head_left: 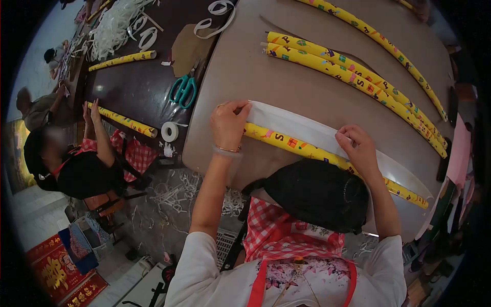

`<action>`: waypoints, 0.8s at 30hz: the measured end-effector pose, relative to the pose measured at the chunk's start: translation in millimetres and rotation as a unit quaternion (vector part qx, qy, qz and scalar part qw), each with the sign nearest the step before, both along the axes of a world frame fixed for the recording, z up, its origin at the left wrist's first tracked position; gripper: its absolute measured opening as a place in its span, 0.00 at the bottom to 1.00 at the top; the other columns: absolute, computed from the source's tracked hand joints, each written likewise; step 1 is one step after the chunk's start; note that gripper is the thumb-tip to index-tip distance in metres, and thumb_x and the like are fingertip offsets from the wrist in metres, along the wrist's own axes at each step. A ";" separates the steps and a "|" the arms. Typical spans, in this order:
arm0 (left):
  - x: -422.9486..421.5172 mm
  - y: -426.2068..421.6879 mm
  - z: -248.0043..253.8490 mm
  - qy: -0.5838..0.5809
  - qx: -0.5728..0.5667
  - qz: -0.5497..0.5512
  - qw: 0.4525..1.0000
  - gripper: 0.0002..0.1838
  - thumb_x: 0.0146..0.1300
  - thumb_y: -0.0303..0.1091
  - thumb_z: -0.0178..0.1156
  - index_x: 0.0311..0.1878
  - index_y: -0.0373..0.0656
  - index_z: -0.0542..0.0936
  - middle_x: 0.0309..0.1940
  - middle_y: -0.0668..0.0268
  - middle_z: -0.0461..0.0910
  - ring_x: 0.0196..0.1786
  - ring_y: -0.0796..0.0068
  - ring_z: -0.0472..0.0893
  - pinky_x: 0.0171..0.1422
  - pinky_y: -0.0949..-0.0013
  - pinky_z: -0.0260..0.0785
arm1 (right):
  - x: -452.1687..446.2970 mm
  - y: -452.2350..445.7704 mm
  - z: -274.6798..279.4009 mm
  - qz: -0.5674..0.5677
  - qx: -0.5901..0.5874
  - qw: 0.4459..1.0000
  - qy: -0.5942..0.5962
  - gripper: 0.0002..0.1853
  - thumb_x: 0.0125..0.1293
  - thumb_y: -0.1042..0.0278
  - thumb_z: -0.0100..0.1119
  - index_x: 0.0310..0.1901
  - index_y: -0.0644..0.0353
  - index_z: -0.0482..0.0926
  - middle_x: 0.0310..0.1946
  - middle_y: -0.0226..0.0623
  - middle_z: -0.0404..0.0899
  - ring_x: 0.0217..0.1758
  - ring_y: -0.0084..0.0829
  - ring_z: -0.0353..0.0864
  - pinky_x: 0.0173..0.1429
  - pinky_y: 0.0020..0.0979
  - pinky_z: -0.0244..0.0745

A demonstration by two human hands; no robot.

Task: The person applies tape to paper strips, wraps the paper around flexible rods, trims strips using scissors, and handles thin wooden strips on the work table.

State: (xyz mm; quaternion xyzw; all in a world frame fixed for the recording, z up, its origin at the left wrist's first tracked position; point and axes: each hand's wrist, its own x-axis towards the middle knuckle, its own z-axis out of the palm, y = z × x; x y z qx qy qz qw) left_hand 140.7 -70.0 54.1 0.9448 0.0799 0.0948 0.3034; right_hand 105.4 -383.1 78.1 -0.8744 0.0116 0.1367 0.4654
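Observation:
Wrapping paper [291,115], its white back side up, lies along the front of the brown table, joined to a yellow printed roll [286,141]. My left hand [230,124] is closed at the sheet's upper left corner, pinching the edge between thumb and fingers. Farther right along the same edge, my right hand [357,149] pinches the paper too. The roll runs below both hands, partly hidden behind my right forearm and a black cap-like shape [317,194].
Several yellow rolls [327,65] lie toward the back right. On the dark table [148,94] are teal scissors [183,91], a tape roll [170,132] and white strips [110,36]. A co-worker [76,169] at left handles another roll [125,120]. Paper scraps [174,197] cover the floor.

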 end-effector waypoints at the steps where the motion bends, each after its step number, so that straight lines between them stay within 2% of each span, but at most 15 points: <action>1: 0.2 0.4 -1.2 -0.005 0.003 0.000 1.000 0.11 0.54 0.39 0.67 0.35 0.41 0.86 0.25 0.61 0.83 0.29 0.69 0.82 0.38 0.68 0.74 | 0.1 0.0 -0.3 0.005 0.002 1.000 -0.001 0.14 0.62 0.59 0.62 0.35 0.63 0.82 0.38 0.32 0.78 0.29 0.22 0.72 0.34 0.25 0.69; 11: 1.4 -1.7 1.0 0.010 -0.022 0.021 0.999 0.11 0.54 0.38 0.67 0.35 0.40 0.86 0.26 0.61 0.83 0.29 0.70 0.82 0.38 0.68 0.74 | 0.4 1.0 -1.2 0.005 0.002 1.000 0.002 0.15 0.61 0.58 0.63 0.34 0.64 0.82 0.39 0.32 0.77 0.26 0.22 0.71 0.33 0.25 0.69; 20: 3.1 -4.1 1.3 0.018 0.009 0.019 1.000 0.10 0.53 0.36 0.67 0.34 0.40 0.85 0.27 0.61 0.83 0.30 0.68 0.82 0.39 0.67 0.74 | 0.4 0.3 -2.0 0.008 0.011 1.000 -0.006 0.15 0.61 0.58 0.63 0.34 0.64 0.82 0.38 0.32 0.78 0.26 0.22 0.71 0.33 0.25 0.69; 22: 2.9 -6.3 4.2 0.027 -0.028 0.026 0.999 0.07 0.52 0.33 0.66 0.32 0.40 0.85 0.28 0.59 0.82 0.33 0.61 0.81 0.41 0.62 0.73 | 0.6 0.6 -2.0 0.004 0.007 1.000 -0.002 0.15 0.61 0.58 0.63 0.35 0.64 0.82 0.38 0.32 0.78 0.26 0.22 0.71 0.33 0.25 0.69; 24: 3.0 -5.9 2.5 0.024 -0.027 0.027 0.999 0.07 0.52 0.33 0.66 0.32 0.40 0.85 0.28 0.59 0.82 0.33 0.61 0.81 0.42 0.62 0.73 | 0.6 1.0 -2.8 0.000 0.004 1.000 0.003 0.14 0.61 0.58 0.63 0.35 0.64 0.82 0.38 0.32 0.78 0.26 0.22 0.71 0.33 0.25 0.69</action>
